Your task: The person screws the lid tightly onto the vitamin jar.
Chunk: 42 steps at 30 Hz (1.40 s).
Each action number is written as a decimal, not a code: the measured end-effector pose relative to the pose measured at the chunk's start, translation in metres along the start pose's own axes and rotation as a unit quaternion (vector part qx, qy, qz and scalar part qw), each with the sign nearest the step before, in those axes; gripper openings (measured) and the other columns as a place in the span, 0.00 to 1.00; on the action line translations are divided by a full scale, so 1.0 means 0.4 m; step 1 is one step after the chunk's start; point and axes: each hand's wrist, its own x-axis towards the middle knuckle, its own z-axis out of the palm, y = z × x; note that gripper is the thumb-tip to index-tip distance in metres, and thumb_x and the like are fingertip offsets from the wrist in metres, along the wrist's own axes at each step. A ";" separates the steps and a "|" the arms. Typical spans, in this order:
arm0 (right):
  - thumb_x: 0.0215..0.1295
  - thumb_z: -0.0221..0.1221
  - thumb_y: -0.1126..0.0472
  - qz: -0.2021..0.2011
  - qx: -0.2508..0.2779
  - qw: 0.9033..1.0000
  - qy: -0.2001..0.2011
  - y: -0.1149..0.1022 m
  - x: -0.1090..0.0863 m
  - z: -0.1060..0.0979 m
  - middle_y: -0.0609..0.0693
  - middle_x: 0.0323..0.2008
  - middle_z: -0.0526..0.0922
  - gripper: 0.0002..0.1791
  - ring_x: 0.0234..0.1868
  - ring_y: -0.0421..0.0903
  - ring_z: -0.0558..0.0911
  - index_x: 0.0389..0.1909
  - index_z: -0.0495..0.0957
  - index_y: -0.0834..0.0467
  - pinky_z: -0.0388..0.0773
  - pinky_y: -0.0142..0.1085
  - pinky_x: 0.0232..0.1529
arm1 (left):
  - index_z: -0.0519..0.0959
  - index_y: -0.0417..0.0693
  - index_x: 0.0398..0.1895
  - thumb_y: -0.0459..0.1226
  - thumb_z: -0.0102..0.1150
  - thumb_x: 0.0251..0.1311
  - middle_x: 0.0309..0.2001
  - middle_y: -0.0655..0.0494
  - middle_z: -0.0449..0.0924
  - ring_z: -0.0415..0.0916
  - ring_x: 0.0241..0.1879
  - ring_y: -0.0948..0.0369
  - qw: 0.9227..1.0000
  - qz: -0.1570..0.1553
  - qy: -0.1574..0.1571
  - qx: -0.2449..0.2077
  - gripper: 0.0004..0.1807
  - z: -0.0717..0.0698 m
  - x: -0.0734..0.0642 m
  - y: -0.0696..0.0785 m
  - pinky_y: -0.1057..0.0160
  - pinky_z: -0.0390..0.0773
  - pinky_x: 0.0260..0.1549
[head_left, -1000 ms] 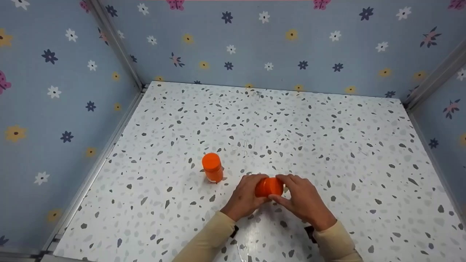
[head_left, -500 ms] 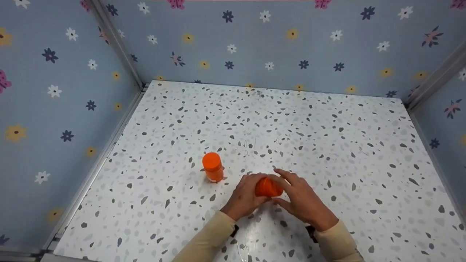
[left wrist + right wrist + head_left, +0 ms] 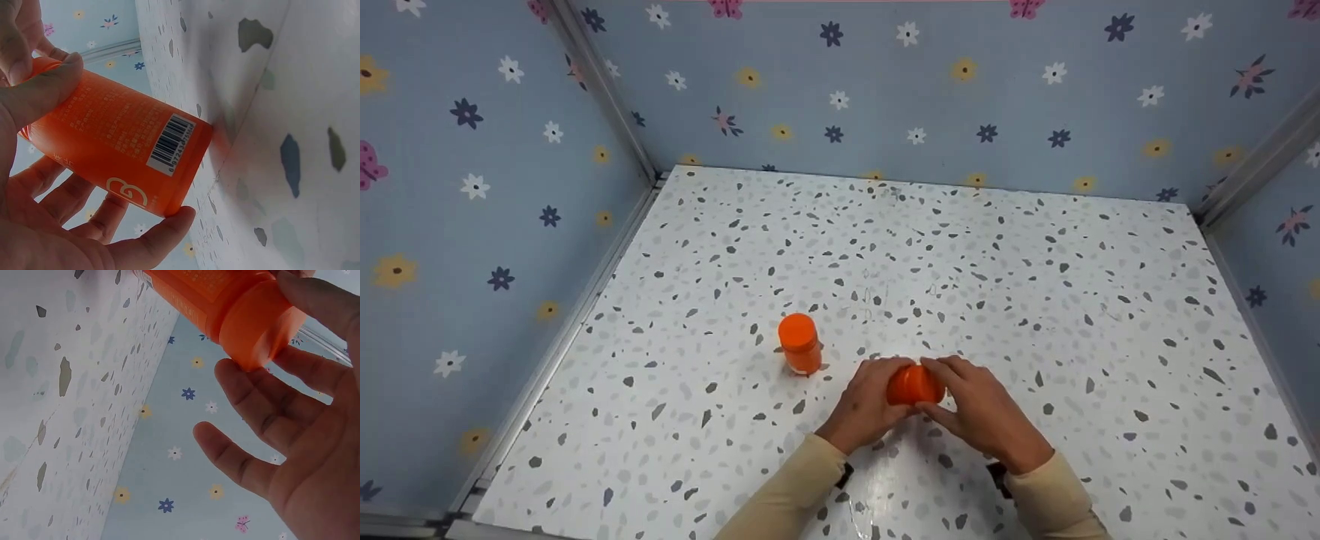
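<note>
My right hand [image 3: 988,411] had drawn its spread fingers back in over the past half second, and its thumb and fingers now pinched the orange cap [image 3: 250,326]. My left hand [image 3: 861,409] was wrapped around the body of the held bottle [image 3: 121,135], seemingly to steady it against the other hand's fingers. The bottle lay tilted between my hands, low over the speckled table [image 3: 1035,300], its cap end toward my right; I couldn't tell whether its base touched. A second bottle [image 3: 802,354] stood upright to the left, apart from both hands.
</note>
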 end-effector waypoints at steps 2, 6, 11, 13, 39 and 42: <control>0.59 0.71 0.50 0.011 -0.005 1.000 -0.001 -0.002 0.003 0.000 0.54 0.43 0.82 0.33 0.38 0.48 0.81 0.60 0.76 0.63 0.81 0.41 0.38 | 0.75 0.47 0.61 0.39 0.75 0.54 0.56 0.54 0.78 0.71 0.54 0.56 1.000 -0.005 -0.002 0.002 0.30 0.000 0.000 0.000 0.56 0.77 0.54; 0.59 0.69 0.44 0.023 -0.005 1.000 -0.009 0.000 0.005 -0.002 0.55 0.42 0.83 0.36 0.36 0.48 0.82 0.61 0.75 0.64 0.81 0.41 0.37 | 0.74 0.48 0.61 0.38 0.75 0.54 0.57 0.54 0.78 0.71 0.55 0.56 1.000 -0.011 -0.004 0.000 0.30 0.000 0.000 0.001 0.54 0.77 0.55; 0.51 0.76 0.49 0.001 0.016 1.000 -0.018 0.010 0.001 -0.011 0.59 0.60 0.77 0.45 0.52 0.57 0.82 0.69 0.69 0.58 0.81 0.50 0.50 | 0.73 0.49 0.62 0.35 0.75 0.53 0.58 0.55 0.77 0.71 0.56 0.55 1.000 -0.014 -0.006 -0.008 0.32 -0.002 -0.003 0.002 0.52 0.76 0.56; 0.49 0.77 0.55 -0.021 0.024 0.999 -0.018 0.014 0.000 -0.015 0.58 0.64 0.75 0.44 0.56 0.59 0.80 0.69 0.70 0.55 0.79 0.53 0.53 | 0.73 0.49 0.62 0.35 0.75 0.53 0.57 0.55 0.77 0.71 0.56 0.56 1.000 -0.010 -0.005 -0.004 0.32 -0.003 -0.003 0.003 0.53 0.76 0.56; 0.52 0.75 0.49 -0.015 -0.002 1.000 -0.014 0.013 -0.002 -0.001 0.55 0.60 0.77 0.42 0.55 0.55 0.79 0.68 0.70 0.54 0.76 0.53 0.54 | 0.74 0.48 0.61 0.34 0.75 0.53 0.57 0.55 0.78 0.71 0.56 0.56 1.000 -0.008 -0.004 -0.003 0.32 0.001 -0.001 0.001 0.53 0.76 0.56; 0.51 0.77 0.57 -0.037 0.009 0.999 -0.009 0.015 -0.004 0.002 0.57 0.64 0.74 0.41 0.58 0.57 0.77 0.67 0.71 0.52 0.75 0.55 0.55 | 0.74 0.49 0.61 0.36 0.76 0.52 0.56 0.56 0.79 0.72 0.55 0.57 1.000 0.000 0.003 0.003 0.31 0.002 -0.002 0.000 0.55 0.77 0.55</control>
